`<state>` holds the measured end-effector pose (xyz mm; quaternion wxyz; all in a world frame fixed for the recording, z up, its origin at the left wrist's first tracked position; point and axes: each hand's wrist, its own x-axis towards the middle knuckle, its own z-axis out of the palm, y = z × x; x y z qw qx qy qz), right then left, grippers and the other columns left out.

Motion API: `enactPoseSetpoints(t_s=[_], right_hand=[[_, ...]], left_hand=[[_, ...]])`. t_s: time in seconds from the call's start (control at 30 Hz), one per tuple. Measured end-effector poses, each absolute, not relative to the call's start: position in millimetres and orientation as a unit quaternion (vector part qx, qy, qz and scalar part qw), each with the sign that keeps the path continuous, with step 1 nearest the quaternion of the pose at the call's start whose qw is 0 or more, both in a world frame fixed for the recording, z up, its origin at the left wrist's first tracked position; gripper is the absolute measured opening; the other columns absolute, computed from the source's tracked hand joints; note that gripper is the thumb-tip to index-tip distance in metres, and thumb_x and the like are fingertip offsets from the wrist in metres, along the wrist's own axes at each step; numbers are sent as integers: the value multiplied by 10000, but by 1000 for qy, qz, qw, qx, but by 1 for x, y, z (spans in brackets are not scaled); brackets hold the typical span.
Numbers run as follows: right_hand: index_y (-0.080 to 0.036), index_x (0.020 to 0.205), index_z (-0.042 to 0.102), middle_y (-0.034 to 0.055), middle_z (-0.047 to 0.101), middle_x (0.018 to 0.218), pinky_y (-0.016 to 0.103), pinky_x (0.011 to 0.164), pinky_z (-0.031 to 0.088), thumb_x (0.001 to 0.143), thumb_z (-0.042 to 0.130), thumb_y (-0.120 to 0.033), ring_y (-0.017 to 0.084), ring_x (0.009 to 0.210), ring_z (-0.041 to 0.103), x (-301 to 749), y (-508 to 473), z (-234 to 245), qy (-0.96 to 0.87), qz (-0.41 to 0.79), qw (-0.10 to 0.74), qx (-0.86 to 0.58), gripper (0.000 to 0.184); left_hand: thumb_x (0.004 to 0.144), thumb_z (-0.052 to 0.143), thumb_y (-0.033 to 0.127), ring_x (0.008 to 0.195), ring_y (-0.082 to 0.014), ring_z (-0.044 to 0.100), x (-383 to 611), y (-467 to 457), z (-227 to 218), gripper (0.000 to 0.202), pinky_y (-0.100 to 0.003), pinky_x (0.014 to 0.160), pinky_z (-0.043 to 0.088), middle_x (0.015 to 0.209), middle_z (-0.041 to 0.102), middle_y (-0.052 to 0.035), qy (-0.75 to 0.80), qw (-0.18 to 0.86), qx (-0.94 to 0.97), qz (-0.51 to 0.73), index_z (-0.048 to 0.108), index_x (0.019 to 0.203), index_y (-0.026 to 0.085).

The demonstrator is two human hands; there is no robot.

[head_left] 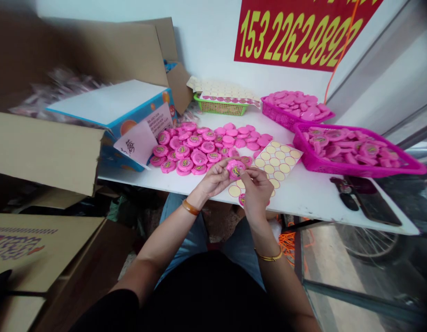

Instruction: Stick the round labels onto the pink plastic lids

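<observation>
My left hand point(215, 179) grips a round pink plastic case point(235, 169) with a yellow-and-dark label on its face. From the other side, the thumb and bent fingers of my right hand point(257, 189) close on the same case at its right edge. Under and beside my right hand lies a sticker sheet point(278, 163) with rows of pale round spots, partly covered by the hand. Another pink case shows at the table edge, half hidden by that hand. A heap of labelled pink cases point(186, 152) spreads left of my hands, and cases without visible labels point(232, 133) lie behind it.
Two magenta baskets of pink pieces, a near one point(358, 171) and a far one point(281, 117), stand right. A green basket point(222, 108) with sheets sits at the back. A phone point(377, 203) and keys point(348, 193) lie front right. Cardboard boxes point(44, 147) crowd the left.
</observation>
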<state>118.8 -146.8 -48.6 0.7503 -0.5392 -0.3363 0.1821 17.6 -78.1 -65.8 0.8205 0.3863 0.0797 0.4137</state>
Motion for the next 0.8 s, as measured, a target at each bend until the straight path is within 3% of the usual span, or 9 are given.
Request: enactPoseSetpoints(t_s=[0.33, 0.47, 0.63, 0.8], right_hand=[[-167, 776, 647, 52, 597, 915, 304, 738, 538, 772, 682, -318, 153, 849, 622, 116, -148, -53, -387, 103, 733, -550, 155], [-189, 798, 602, 56, 565, 944, 330, 795, 527, 773, 679, -350, 179, 933, 597, 117, -151, -52, -432, 33, 686, -584, 180], [-233, 1152, 407, 48, 531, 1060, 269, 620, 517, 656, 779, -405, 104, 680, 571, 119, -147, -56, -399, 98, 700, -585, 643], [-213, 941, 540, 30, 612, 888, 274, 694, 511, 859, 559, -441, 142, 794, 602, 123, -139, -51, -437, 107, 702, -553, 243]], left_hand=[[618, 821, 236, 1044, -193, 638, 20, -83, -62, 610, -345, 1015, 434, 949, 698, -45, 78, 819, 389, 414, 614, 1191, 195], [632, 814, 253, 929, -153, 654, 20, -82, -65, 588, -293, 935, 472, 933, 694, -37, 83, 816, 393, 415, 623, 1186, 209], [634, 820, 253, 754, -99, 633, 19, -82, -67, 569, -240, 835, 497, 818, 680, -7, 74, 823, 394, 404, 639, 1172, 214], [608, 836, 324, 874, -174, 664, 23, -90, -66, 595, -347, 921, 499, 877, 688, -35, 88, 815, 436, 371, 639, 1156, 202]])
